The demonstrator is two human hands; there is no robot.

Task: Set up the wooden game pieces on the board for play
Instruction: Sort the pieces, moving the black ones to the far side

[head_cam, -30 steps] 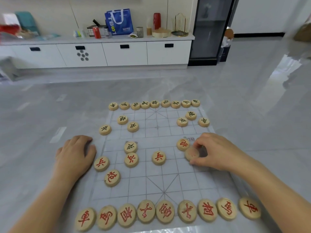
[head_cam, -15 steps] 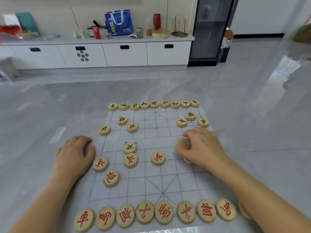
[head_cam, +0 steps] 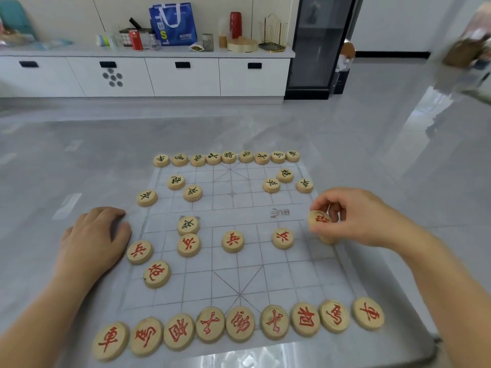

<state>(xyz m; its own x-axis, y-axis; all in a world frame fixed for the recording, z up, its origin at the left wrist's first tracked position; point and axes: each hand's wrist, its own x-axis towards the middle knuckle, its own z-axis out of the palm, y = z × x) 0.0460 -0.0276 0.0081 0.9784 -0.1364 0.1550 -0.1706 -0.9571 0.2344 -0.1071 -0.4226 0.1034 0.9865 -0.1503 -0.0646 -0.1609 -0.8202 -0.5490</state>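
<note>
A glossy grey floor fills most of the scene, with a long white cabinet against the far wall carrying a blue shopping bag, a red can and a red bottle; a dark glass-fronted cabinet stands to its right. In the foreground a pale translucent xiangqi board lies flat on a grey worktop. Nine red-lettered wooden pieces form the near row along the board's front edge, and nine black-lettered pieces form the far row along its back edge. Between them, black-lettered discs sit scattered on the far half, one black soldier resting just behind a red soldier near the middle band. Three more red soldiers lie along the same rank, at the left edge, the centre and right of centre, and a red cannon sits just behind the leftmost one. The person's left hand lies palm down, fingers loosely curled, at the board's left edge beside that leftmost soldier, gripping nothing. The right hand hovers over the board's right edge, thumb and fingertips pinched round a red-lettered piece tilted up on its edge; a second pale disc shows partly beneath that hand, its face hidden.
</note>
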